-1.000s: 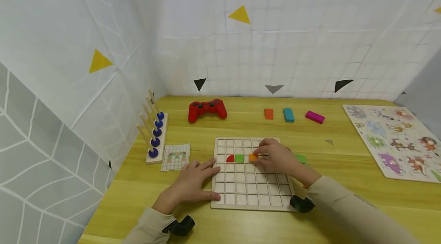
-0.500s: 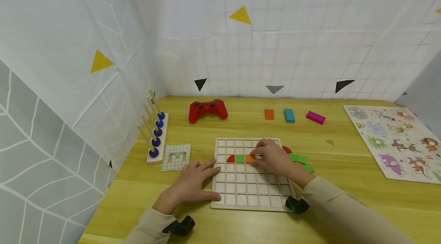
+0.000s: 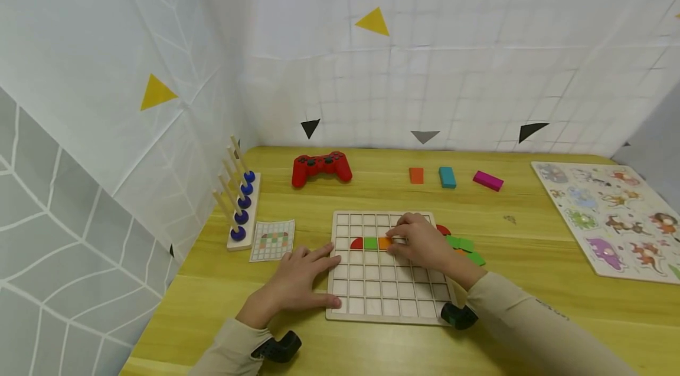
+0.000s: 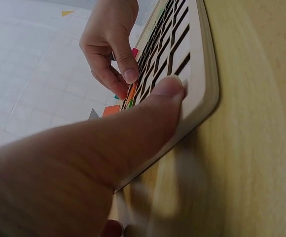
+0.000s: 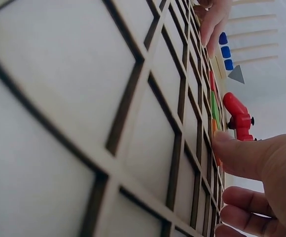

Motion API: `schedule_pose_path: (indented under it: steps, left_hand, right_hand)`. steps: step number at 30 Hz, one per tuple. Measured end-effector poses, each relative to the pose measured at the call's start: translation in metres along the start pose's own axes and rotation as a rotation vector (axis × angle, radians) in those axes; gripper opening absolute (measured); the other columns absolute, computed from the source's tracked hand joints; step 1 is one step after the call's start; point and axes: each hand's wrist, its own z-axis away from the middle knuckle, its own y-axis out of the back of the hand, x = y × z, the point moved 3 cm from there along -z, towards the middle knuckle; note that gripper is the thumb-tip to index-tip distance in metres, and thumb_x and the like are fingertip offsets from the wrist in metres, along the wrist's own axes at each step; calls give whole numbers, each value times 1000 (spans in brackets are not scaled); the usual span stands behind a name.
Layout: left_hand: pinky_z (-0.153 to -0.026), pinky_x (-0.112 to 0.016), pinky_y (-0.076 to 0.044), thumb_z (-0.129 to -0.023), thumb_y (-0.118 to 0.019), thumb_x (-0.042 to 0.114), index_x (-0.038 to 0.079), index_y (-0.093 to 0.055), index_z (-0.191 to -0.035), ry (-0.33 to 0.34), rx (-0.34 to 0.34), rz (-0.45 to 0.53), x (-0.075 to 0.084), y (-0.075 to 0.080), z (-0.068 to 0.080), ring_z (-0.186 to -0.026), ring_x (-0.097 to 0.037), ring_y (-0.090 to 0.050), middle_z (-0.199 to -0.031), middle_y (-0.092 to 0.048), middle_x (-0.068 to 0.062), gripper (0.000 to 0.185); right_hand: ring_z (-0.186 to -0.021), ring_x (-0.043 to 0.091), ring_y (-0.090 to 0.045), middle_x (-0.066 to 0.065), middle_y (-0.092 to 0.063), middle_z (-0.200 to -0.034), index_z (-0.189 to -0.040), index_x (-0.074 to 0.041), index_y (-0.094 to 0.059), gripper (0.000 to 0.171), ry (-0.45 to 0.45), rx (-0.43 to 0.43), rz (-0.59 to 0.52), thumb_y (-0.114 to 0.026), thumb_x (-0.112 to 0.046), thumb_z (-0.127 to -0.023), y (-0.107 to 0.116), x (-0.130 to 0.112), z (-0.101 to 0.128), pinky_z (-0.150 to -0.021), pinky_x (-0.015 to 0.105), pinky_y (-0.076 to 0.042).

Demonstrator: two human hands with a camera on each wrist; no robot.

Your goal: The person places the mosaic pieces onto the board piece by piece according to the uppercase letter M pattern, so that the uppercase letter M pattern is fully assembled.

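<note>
Now the right hand sits over the far half of the wooden grid board, its fingers curled down and its fingertips pinching the orange tile in the third row from the far edge. That tile lies just right of a green tile, which lies just right of a red half-round piece, three in a line. The right wrist view shows the thumb tip pressing right at the orange edge. The left hand lies flat at the board's left edge, fingers straight and spread, thumb resting on the near left rim. Right of the board, loose green pieces and a red one lie on the yellow table. Left of the board lies a pattern card, and beyond it a peg rack with blue beads. Far back sit a red game controller and orange, teal and magenta blocks. An animal puzzle lies at the right.
</note>
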Motion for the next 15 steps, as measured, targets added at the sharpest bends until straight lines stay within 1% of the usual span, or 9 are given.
schedule_pose_path:
  steps: [4, 8, 12, 15]
  left_hand:
    - [-86, -42, -33, -80, -68, 66, 28, -47, -147, -2, -4, -1, 0, 0, 0, -118, -25, -43, -162, -32, 1, 80]
    - [-87, -43, -33, -80, -68, 65, 28, -47, -147, -2, -1, 3, 1, 1, 0, -119, -25, -43, -162, -32, 1, 80]
    - [-86, -42, -33, -80, -69, 65, 28, -48, -147, 1, 1, 8, 1, 1, 0, -118, -25, -43, -162, -32, 1, 80]
    - [-86, -42, -33, -79, -69, 65, 28, -47, -147, 1, -2, 9, 1, 1, 0, -118, -24, -43, -162, -32, 1, 80]
  right_hand:
    - [-85, 15, -49, 1, -61, -91, -95, -12, -79, 20, -10, -2, 3, -82, -24, -79, 1, 0, 0, -75, 32, -44]
    - [-86, 15, -49, 1, -60, -91, -95, -13, -79, 20, -21, -9, 6, -82, -24, -79, 1, -1, 0, -75, 32, -43]
    - [-88, 17, -50, 2, -61, -93, -100, -12, -79, 24, -4, -1, 5, -82, -25, -80, 2, 1, 1, -76, 33, -44]
    - [-91, 22, -53, 7, -63, -96, -105, -9, -78, 27, -3, 27, -3, -80, -22, -81, 8, 10, 3, -77, 36, -45]
